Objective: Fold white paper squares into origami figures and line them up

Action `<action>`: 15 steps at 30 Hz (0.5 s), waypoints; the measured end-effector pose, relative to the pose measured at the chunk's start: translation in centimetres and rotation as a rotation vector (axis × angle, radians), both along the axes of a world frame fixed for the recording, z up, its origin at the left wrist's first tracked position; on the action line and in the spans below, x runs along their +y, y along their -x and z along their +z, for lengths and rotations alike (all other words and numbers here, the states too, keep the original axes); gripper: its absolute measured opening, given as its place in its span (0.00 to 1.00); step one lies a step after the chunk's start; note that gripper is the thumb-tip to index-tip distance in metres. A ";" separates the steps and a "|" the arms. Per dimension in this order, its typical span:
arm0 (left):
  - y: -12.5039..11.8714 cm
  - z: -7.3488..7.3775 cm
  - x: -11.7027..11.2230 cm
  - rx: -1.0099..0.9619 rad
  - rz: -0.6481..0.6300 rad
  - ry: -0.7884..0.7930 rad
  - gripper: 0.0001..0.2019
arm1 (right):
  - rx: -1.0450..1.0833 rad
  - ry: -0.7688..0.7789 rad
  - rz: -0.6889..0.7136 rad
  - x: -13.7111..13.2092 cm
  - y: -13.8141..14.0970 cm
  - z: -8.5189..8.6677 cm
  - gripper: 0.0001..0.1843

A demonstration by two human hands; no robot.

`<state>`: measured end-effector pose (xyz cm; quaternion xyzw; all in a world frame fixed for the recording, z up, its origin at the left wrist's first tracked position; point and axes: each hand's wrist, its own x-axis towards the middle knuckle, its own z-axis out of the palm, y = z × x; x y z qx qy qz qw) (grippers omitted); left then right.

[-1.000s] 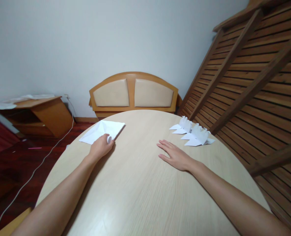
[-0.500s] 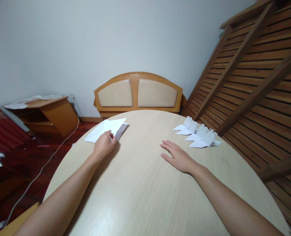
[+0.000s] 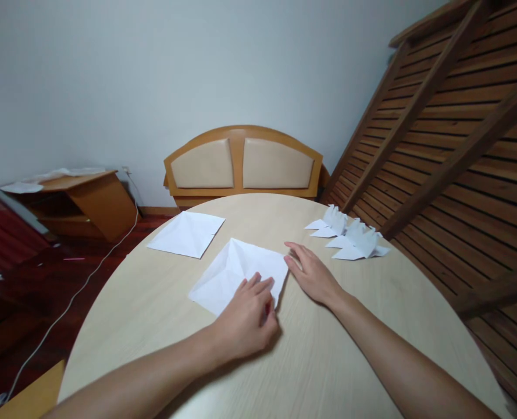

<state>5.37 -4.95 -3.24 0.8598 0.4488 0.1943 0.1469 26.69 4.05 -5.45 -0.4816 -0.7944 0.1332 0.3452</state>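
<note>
A creased white paper sheet (image 3: 234,272) lies in the middle of the round light-wood table (image 3: 162,302). My left hand (image 3: 247,317) rests on the sheet's near corner with fingers curled, pinching its edge. My right hand (image 3: 313,274) lies flat and open on the table, fingertips touching the sheet's right corner. A stack of white paper sheets (image 3: 187,233) sits at the far left of the table. Several folded white paper figures (image 3: 349,238) are grouped at the far right.
A padded wooden headboard (image 3: 243,166) stands behind the table against the wall. A slatted wooden bed frame (image 3: 450,128) leans at the right. A low wooden cabinet (image 3: 84,201) with papers on it sits at the left, and a white cable (image 3: 79,285) crosses the dark floor.
My left hand has pulled one sheet off the stack at the far left and brought it to the middle of the table. My right hand stayed flat, now meeting the sheet's corner.
</note>
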 end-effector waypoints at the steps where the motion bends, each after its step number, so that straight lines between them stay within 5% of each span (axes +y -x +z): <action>1: -0.3 0.1 -0.3 -0.018 -0.035 0.022 0.03 | -0.028 -0.031 0.021 -0.2 0.1 0.2 0.23; 5: -0.4 1.0 -0.1 -0.102 -0.145 0.060 0.05 | -0.210 -0.059 0.144 -0.7 -0.2 0.4 0.18; 15: 2.7 -1.2 4.0 0.154 0.051 -0.065 0.33 | -0.367 -0.058 0.188 -0.8 -2.1 1.6 0.14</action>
